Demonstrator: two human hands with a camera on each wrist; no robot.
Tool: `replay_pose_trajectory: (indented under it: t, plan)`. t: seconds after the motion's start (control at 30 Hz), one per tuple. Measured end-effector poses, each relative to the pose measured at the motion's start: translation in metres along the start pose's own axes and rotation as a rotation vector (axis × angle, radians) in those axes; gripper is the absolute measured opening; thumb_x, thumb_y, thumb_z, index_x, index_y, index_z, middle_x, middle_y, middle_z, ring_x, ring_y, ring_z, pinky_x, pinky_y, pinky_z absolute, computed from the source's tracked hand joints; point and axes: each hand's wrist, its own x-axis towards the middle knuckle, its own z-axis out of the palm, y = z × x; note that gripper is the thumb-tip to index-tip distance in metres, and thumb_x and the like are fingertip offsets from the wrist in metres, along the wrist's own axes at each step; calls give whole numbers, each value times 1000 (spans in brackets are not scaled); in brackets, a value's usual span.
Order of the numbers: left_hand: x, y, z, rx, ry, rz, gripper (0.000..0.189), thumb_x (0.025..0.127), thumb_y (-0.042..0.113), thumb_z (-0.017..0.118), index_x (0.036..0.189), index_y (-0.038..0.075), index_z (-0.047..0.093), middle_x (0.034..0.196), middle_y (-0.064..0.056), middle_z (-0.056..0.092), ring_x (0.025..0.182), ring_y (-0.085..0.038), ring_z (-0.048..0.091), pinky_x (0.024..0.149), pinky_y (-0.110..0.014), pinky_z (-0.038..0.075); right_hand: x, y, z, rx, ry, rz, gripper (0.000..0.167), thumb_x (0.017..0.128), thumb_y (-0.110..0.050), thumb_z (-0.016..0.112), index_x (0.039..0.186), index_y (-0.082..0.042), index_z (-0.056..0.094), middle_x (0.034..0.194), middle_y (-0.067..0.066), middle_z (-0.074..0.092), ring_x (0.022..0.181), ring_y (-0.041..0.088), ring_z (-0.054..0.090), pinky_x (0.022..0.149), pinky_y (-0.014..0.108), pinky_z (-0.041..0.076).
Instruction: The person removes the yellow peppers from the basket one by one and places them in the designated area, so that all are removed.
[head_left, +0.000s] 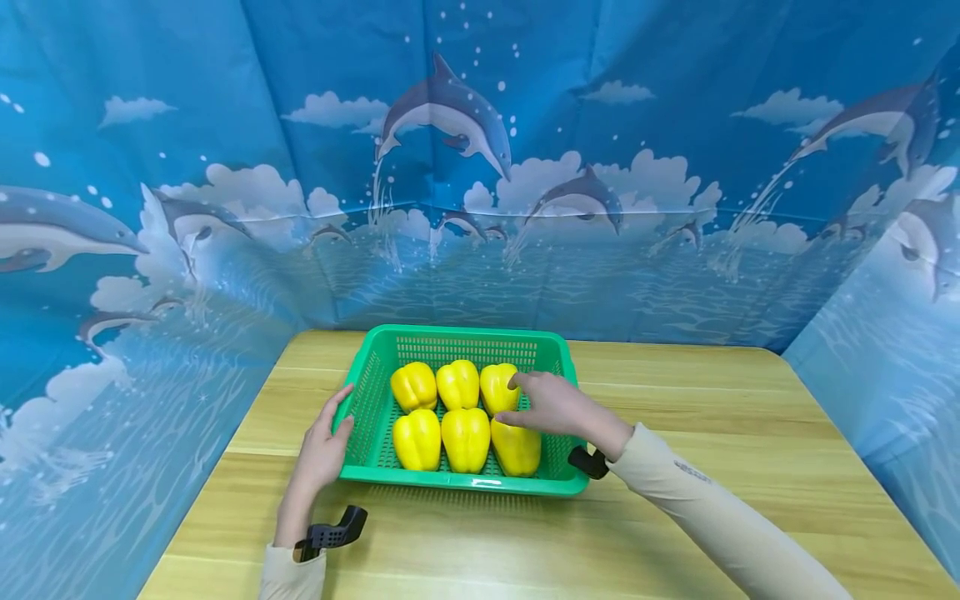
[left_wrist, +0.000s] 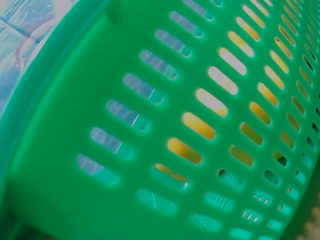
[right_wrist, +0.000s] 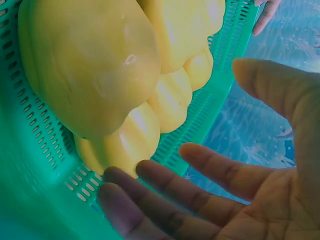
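Basket [head_left: 465, 481] holds six yellow peppers [head_left: 466, 435] in two rows.

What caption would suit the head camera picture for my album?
Six yellow peppers in a green basket, left hand at its rim, right hand near the peppers.

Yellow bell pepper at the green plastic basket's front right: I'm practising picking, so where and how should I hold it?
This pepper likely by its rounded right side, from above: the basket leaves space there, while other peppers crowd its left and back.
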Motion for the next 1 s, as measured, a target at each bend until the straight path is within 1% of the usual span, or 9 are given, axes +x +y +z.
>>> replay_pose_trajectory:
  t: [0.03,0.13,0.27,0.43,0.63,0.7,0.77,0.93,1.0]
  plan:
    - [0,1,0,-4,0,-8,50,103,17,38,151,23,26,153,-17,23,114,-42,44,90,-55,32,0,0,0,5,-23,16,61,86,-44,68,126,0,56,119,16,60,85,20,61,73,36,49]
    - [0,1,0,-22,6,-25,50,103,16,38,151,23,26,153,-17,22,111,-40,45,89,-53,32,2,0,1,9,-79,56,66,85,-46,68,129,1,53,122,18,58,99,26,59,81,40,48]
    - [1,0,1,-38,8,-25,49,103,16,38,151,23,27,153,-16,22,132,-39,30,96,-57,30,3,-1,1,7,-141,96,71,84,-47,69,132,2,50,124,19,57,104,29,57,86,43,46]
    - [1,-1,1,-51,12,-19,49,103,16,38,151,23,28,153,-16,22,136,-40,22,102,-61,23,5,0,1,2,-196,121,75,83,-49,69,133,3,48,123,19,56,105,30,56,86,44,46]
    - [1,-1,0,-57,16,-26,48,103,16,38,150,23,29,154,-15,22,136,-38,23,101,-59,25,9,1,4,6,-257,142,88,80,-52,70,139,6,39,130,19,52,117,33,50,92,45,42]
    - [1,0,0,-57,17,-28,48,103,17,38,150,24,29,153,-15,23,127,-40,35,99,-58,28,10,2,5,8,-272,155,90,80,-53,70,140,6,38,132,18,51,119,33,48,94,46,41]
    - [1,1,0,-53,20,-28,48,103,17,38,150,24,29,153,-15,24,106,-41,48,93,-54,32,11,1,5,6,-283,166,90,79,-53,71,140,5,38,132,18,51,119,33,48,94,45,41]
    - [1,1,1,-46,32,-27,48,103,18,39,149,25,31,151,-14,28,71,-33,45,86,-48,34,13,1,8,-3,-311,190,92,80,-52,70,142,5,35,132,18,50,119,33,49,94,46,41]
    - [1,1,1,-41,37,-27,47,103,17,39,149,24,31,151,-14,28,73,-29,45,86,-48,34,14,0,9,-7,-317,196,93,79,-53,71,142,5,34,131,19,51,117,33,49,93,46,42]
